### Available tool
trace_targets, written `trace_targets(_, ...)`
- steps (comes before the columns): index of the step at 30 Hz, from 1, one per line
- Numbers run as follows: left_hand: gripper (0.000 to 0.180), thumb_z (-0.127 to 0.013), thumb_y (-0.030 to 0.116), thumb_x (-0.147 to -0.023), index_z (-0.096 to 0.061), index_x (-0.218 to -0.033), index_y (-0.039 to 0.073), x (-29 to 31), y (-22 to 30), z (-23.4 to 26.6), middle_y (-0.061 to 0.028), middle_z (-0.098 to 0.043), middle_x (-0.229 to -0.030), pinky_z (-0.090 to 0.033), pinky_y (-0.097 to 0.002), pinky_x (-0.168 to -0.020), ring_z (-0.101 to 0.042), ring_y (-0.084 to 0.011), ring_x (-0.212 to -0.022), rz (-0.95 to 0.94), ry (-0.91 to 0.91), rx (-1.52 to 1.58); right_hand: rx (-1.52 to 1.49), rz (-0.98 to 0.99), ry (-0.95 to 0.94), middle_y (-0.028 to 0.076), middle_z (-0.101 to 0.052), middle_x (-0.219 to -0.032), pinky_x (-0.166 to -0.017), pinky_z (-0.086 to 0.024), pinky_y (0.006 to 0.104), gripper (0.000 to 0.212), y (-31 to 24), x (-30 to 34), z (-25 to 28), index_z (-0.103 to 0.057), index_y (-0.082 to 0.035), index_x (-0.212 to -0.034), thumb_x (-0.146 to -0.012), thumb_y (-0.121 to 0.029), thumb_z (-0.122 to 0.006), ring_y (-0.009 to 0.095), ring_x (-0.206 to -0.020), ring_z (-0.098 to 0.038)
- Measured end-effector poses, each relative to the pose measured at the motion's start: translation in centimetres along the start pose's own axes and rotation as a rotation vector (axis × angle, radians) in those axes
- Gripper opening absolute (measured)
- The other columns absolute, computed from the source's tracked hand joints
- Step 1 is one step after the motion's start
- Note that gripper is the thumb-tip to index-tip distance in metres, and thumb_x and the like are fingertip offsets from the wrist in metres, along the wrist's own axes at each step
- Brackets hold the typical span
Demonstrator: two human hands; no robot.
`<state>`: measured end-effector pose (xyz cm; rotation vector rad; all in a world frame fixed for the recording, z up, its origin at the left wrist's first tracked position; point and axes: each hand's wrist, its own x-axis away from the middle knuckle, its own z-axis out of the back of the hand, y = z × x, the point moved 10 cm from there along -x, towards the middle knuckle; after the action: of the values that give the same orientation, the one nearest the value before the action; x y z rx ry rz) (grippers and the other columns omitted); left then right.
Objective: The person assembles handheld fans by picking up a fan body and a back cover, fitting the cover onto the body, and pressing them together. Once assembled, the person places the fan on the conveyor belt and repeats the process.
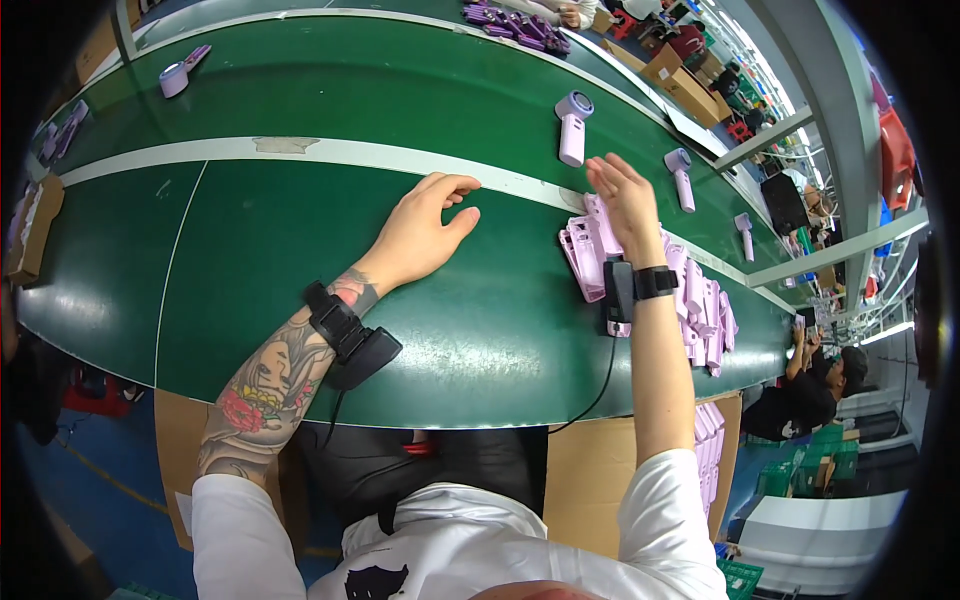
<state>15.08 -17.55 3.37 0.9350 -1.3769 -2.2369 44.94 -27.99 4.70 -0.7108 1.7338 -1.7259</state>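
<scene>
My left hand (425, 230) hovers over the green worktop, its fingers loosely curved and the thumb apart, with nothing in it. My right hand (627, 200) is raised beside a heap of pink plastic casing halves (590, 245), fingers stretched out and holding nothing. More pink casings (700, 305) lie heaped to the right of that wrist, partly hidden by the forearm. Just beyond my right fingertips, a lilac handheld fan (572, 130) rests on the green conveyor belt (400, 100). Each wrist wears a black strapped device with a cable.
A white rail (350, 151) divides worktop from belt. Other handheld fans (680, 180) lie along the belt, one (175, 78) at far left. Purple parts (515, 28) are piled across it. Cardboard boxes (590, 490) stand below the near edge. A co-worker (810, 390) sits at right.
</scene>
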Motion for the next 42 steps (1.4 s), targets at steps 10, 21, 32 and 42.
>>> trace_targets(10, 0.029, -0.062, 0.014, -0.094, -0.063, -0.121, 0.002, -0.1, -0.7, 1.0, -0.0130, -0.062, -0.118, -0.051, -0.0360, -0.094, -0.064, -0.0257, -0.107, -0.008, -0.019, -0.020, 1.391, -0.060, -0.222, 0.021, -0.067, -0.123, -0.090, -0.054, 0.0406, 0.054, -1.3, 4.5, 1.1, -0.054, -0.007, -0.140, -0.088, -0.021, -0.064, 0.032, -0.103, -0.069)
trace_targets(21, 0.033, -0.061, 0.009, -0.094, -0.061, -0.126, 0.003, -0.5, -2.3, 2.5, -0.0135, -0.063, -0.116, -0.052, -0.0361, -0.094, -0.064, -0.0251, -0.102, 0.047, 0.051, 0.093, 0.664, 0.035, -0.149, 0.010, -0.068, -0.092, -0.068, -0.053, 0.0327, 0.035, -3.1, 3.9, -4.4, -0.061, -0.001, -0.124, -0.094, -0.016, -0.052, 0.018, -0.074, -0.064)
trace_targets(32, 0.051, -0.065, 0.011, -0.089, -0.051, -0.137, 0.004, -0.4, -9.4, 15.4, -0.0163, -0.054, -0.125, -0.044, -0.0392, -0.101, -0.053, -0.0292, -0.115, 0.125, 0.597, -0.186, -0.349, -0.074, -0.172, 0.004, -0.059, -0.082, -0.064, -0.048, 0.0290, 0.019, 5.1, 7.1, -18.1, -0.056, -0.004, -0.112, -0.102, -0.021, -0.054, 0.014, -0.070, -0.058)
trace_targets(42, 0.083, -0.074, 0.033, -0.081, -0.037, -0.143, -0.008, -1.6, -21.8, 40.1, -0.0337, -0.043, -0.142, -0.036, -0.0483, -0.111, -0.042, -0.0448, -0.132, 0.420, 1.057, -0.555, -0.169, 0.027, 0.077, 0.008, -0.066, -0.087, -0.065, -0.053, 0.0285, 0.022, 4.3, 5.2, -13.3, -0.053, -0.002, -0.117, -0.105, -0.020, -0.050, 0.015, -0.070, -0.063)
